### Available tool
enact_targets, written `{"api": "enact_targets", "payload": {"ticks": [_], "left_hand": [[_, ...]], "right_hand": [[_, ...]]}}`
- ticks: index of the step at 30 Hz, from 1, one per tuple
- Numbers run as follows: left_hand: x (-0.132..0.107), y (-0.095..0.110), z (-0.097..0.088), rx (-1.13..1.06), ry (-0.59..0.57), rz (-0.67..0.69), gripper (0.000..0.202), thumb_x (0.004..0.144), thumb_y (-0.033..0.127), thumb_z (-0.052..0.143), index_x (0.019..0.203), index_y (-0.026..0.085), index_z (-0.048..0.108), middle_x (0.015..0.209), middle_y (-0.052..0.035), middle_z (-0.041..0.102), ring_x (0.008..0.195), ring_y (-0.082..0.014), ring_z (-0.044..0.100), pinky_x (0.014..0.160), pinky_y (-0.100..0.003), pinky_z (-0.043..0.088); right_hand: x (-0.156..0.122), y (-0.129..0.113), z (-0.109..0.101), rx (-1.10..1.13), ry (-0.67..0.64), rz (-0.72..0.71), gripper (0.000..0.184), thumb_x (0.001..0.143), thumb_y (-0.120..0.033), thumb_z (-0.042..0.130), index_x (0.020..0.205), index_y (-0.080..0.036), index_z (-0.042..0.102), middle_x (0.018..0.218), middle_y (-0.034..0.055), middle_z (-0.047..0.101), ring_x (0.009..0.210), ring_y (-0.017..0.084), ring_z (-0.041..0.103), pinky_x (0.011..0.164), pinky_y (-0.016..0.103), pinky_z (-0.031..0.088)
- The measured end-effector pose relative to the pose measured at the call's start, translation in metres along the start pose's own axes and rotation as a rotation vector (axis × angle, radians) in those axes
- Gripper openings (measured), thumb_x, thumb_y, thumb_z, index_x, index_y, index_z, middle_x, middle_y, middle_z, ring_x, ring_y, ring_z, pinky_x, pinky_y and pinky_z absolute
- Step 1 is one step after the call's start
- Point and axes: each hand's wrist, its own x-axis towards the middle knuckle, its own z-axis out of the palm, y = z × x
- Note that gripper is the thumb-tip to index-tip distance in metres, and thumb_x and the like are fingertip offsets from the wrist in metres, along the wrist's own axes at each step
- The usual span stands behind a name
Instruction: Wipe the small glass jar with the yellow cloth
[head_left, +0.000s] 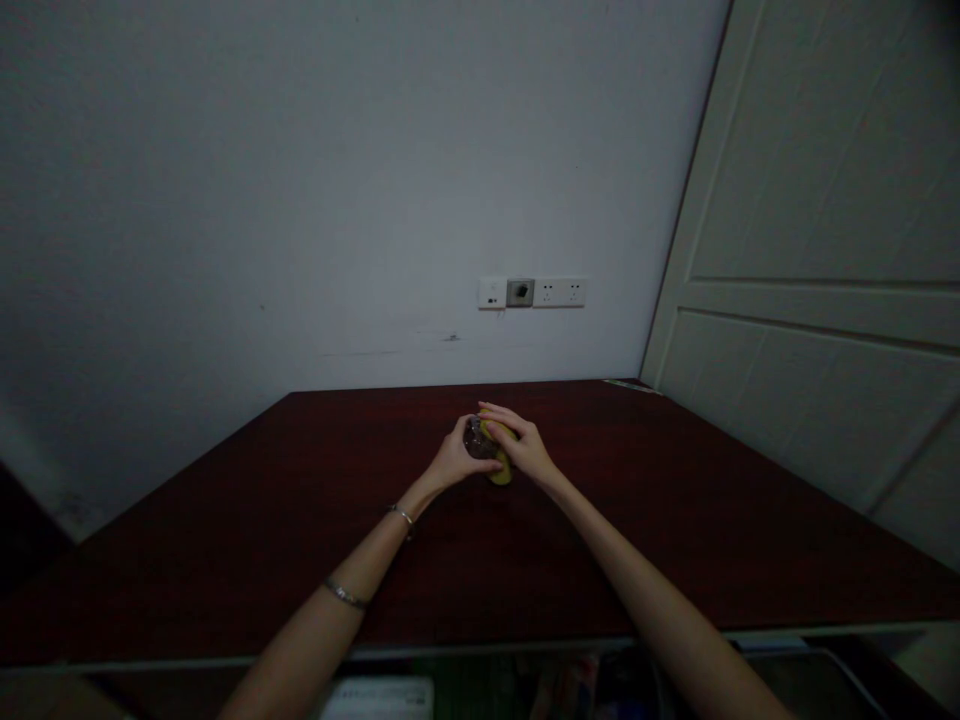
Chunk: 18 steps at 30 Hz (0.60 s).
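Over the middle of the table, my left hand [451,460] is curved around a clear, shiny, rounded vessel that looks like a glass [478,441]. Its thumb lies across the near side. My right hand [532,452] is closed on a yellow cloth [500,471], pressed against the right side and top of the glass. Part of the cloth hangs below the fingers. The two hands nearly meet, so much of the glass is covered. It is too dark to tell whether the glass touches the tabletop.
The dark red table [360,430] reaches back to a pale wall [337,180] with white sockets [559,292]. At the right stands a panelled white door [810,300]. Below the table's front edge are a white box [379,698] and several dim items.
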Motion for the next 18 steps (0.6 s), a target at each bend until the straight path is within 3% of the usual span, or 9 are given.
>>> {"api": "enact_targets", "payload": {"ticks": [5, 13, 18], "left_hand": [[-0.003, 0.007, 0.0, 0.028, -0.033, 0.003, 0.078, 0.05, 0.031, 0.08, 0.117, 0.017, 0.043, 0.11, -0.0091, 0.058, 0.101, -0.023, 0.056, 0.089, -0.037, 0.043], [0.001, -0.001, 0.005, -0.047, 0.056, -0.035, 0.071, 0.056, 0.027, 0.076, 0.117, 0.016, 0.042, 0.109, -0.0089, 0.058, 0.099, -0.0216, 0.057, 0.087, -0.036, 0.044], [-0.004, 0.007, 0.006, -0.007, -0.007, -0.014, 0.075, 0.052, 0.029, 0.079, 0.116, 0.016, 0.041, 0.109, -0.0089, 0.058, 0.099, -0.0221, 0.056, 0.088, -0.036, 0.044]], "right_hand": [[0.004, 0.002, -0.002, 0.048, 0.064, 0.112, 0.029, 0.081, -0.039, 0.053, 0.099, -0.022, 0.068, 0.114, 0.007, 0.063, 0.109, 0.021, 0.056, 0.099, 0.039, 0.038], [-0.004, -0.011, 0.005, -0.021, 0.009, -0.018, 0.023, 0.077, -0.035, 0.06, 0.096, -0.026, 0.068, 0.119, 0.0047, 0.06, 0.114, 0.021, 0.051, 0.1, 0.04, 0.037], [0.001, -0.001, 0.002, 0.104, 0.103, 0.153, 0.027, 0.077, -0.039, 0.058, 0.095, -0.021, 0.068, 0.11, 0.0076, 0.065, 0.105, 0.023, 0.058, 0.096, 0.039, 0.041]]}}
